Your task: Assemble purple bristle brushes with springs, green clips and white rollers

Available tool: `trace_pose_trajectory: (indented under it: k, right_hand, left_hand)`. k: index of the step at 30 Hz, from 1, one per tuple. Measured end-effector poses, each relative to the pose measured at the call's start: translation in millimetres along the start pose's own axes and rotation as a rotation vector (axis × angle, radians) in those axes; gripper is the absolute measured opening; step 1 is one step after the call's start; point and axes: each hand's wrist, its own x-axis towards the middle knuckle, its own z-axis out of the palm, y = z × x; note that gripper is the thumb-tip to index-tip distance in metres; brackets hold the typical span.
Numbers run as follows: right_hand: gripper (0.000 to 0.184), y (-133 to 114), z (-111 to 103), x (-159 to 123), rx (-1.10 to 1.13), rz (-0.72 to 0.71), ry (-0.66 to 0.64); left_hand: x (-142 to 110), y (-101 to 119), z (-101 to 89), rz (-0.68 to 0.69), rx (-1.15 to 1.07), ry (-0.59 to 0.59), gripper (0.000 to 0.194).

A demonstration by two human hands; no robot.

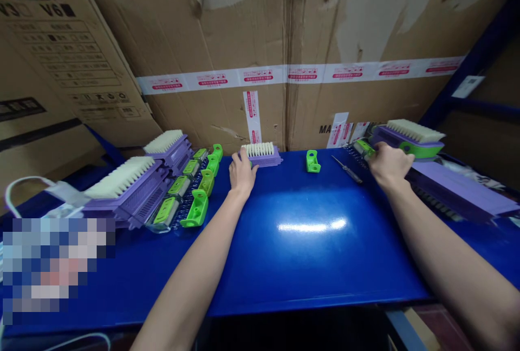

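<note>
My left hand [242, 175] is around the left end of a small purple brush [266, 160] with white bristles, thumb in front and fingers over the top. It stands near the cardboard at the back of the blue table. At the right, my right hand [390, 166] is closed beside a lime-green and clear part [363, 148]; whatever its fingers grip is hidden. Just behind that hand sits a purple brush with a green band [422, 149]. Between the hands are a lime-green bracket [312, 162] and a screwdriver [348, 170].
On the left stand purple brush housings [140, 205], next to several green-topped blocks [166, 211] and a row of green brackets [197, 210]. A large purple piece [463, 186] lies at right. Taped cardboard boxes [227, 31] wall off the back of the blue table [309, 264].
</note>
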Motion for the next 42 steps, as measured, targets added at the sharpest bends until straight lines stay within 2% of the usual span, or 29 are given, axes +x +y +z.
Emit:
trace_pose_trajectory:
  k: [5,11,14,16,18,21,23,25,27,30,33,35,38,42]
  right_hand:
    - [0.037,1.1,1.3,0.2,-0.009,-0.001,0.006]
    - [0.038,-4.9,0.7,-2.1,0.095,-0.099,0.153]
    - [0.036,-22.4,0.2,-13.2,0.279,-0.232,0.227]
    - [0.033,-39.8,1.3,-26.3,0.449,-0.405,0.223]
    - [0.028,-58.7,4.3,-42.6,0.623,-0.589,0.161]
    - [0.022,-82.6,12.1,-65.9,0.755,-0.837,0.024]
    - [0.020,-92.2,17.7,-76.5,0.763,-0.931,-0.048]
    - [0.020,-96.6,21.3,-81.9,0.733,-0.970,-0.081]
    - [0.021,-96.5,20.7,-82.5,0.676,-0.963,-0.053]
    - [0.028,-89.1,12.5,-74.9,0.527,-0.867,0.086]
    - [0.034,-72.4,2.8,-56.9,0.345,-0.673,0.233]
    - [0.035,-56.4,0.7,-41.2,0.241,-0.503,0.275]
    - [0.036,-31.0,5.1,-19.9,0.124,-0.317,0.211]
    - [0.037,-10.7,15.0,-5.7,0.019,-0.187,0.035]
  left_hand:
    - [0.0,0.4,-0.8,0.005,0.014,-0.017,0.059]
    - [-0.8,1.6,-1.1,-0.003,0.028,-0.029,0.060]
    - [-1.1,2.9,-1.4,0.003,0.041,0.004,0.060]
    - [-1.3,4.7,-2.8,0.038,0.043,0.062,0.059]
    - [-2.0,7.8,-5.9,0.131,0.018,0.119,0.054]
    - [-5.7,15.5,-12.3,0.401,-0.069,0.136,0.043]
    - [-10.2,22.1,-15.3,0.612,-0.114,0.083,0.037]
    - [-15.2,28.5,-15.5,0.766,-0.120,-0.004,0.034]
    - [-19.0,33.1,-13.2,0.835,-0.091,-0.105,0.031]
    - [-20.6,34.8,-7.4,0.808,-0.069,-0.212,0.029]
    - [-18.3,31.7,-3.0,0.737,-0.079,-0.221,0.028]
    - [-16.1,29.0,-1.9,0.717,-0.070,-0.208,0.026]
    - [-13.8,26.2,-2.1,0.707,-0.032,-0.196,0.026]
    - [-13.1,24.8,-3.3,0.687,0.009,-0.198,0.028]
